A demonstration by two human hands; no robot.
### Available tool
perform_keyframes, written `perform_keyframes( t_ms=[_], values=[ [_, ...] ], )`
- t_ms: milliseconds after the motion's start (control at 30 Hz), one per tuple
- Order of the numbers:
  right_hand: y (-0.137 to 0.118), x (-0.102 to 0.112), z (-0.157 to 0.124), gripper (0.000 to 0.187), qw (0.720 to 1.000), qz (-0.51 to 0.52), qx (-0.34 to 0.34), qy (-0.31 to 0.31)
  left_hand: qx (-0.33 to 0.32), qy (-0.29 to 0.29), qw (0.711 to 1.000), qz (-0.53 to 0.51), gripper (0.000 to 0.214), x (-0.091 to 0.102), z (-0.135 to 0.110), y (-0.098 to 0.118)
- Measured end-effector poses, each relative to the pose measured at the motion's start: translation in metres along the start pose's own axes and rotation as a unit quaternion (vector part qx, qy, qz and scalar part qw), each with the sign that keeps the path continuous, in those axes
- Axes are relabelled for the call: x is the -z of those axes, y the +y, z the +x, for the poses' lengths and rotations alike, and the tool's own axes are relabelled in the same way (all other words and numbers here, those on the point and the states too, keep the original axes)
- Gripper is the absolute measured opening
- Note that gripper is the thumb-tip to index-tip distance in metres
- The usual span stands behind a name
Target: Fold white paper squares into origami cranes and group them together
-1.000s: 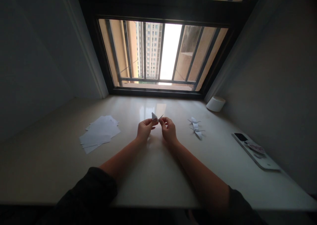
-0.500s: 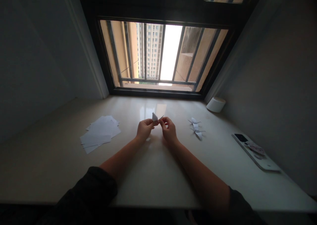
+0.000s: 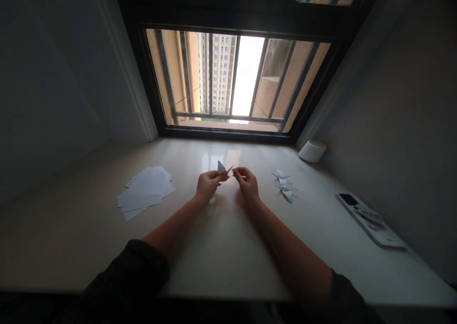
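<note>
A small folded white paper crane [image 3: 222, 167] with a thin pointed end is pinched between the thumb and fingers of my left hand [image 3: 207, 187]. Its point slants up to the right. Beside that point is my right hand [image 3: 247, 183], thumb and index fingertip together just below the tip, with no paper visible in them. Two finished-looking paper cranes [image 3: 283, 191] rest on the white surface to the right of my hands. To the left lies a loose, fanned stack of white paper sheets [image 3: 144, 188].
The pale, glossy sill-like surface [image 3: 214, 257] runs up to a dark-framed window [image 3: 228, 134] with bars outside. A white cylindrical object [image 3: 312, 152] stands at the back right by the wall. Farther forward on the right lies a phone [image 3: 371, 221] with a decorated back.
My right hand has shifted slightly right, off the base of the crane's point, which now shows more fully. My left hand keeps its grip and has barely moved.
</note>
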State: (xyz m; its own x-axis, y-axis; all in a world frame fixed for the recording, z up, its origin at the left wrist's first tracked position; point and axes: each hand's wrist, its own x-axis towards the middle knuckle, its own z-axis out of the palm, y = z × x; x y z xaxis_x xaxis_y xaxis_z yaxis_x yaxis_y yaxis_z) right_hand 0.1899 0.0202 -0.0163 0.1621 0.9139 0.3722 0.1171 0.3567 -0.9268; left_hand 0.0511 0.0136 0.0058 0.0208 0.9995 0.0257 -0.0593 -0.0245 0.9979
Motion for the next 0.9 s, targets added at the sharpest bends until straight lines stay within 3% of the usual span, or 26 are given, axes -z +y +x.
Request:
perform_keyframes(
  t_ms=[233, 900],
  values=[
    [-0.008, 0.009, 0.003, 0.025, 0.999, -0.007, 0.044, 0.012, 0.026, -0.061, 0.997, 0.027, 0.035, 0.002, 0.002, -0.002],
    [-0.004, 0.014, 0.005, 0.016, 0.988, -0.109, 0.108, -0.022, -0.024, -0.046, 0.997, 0.05, 0.033, 0.005, 0.008, -0.006]
  ],
)
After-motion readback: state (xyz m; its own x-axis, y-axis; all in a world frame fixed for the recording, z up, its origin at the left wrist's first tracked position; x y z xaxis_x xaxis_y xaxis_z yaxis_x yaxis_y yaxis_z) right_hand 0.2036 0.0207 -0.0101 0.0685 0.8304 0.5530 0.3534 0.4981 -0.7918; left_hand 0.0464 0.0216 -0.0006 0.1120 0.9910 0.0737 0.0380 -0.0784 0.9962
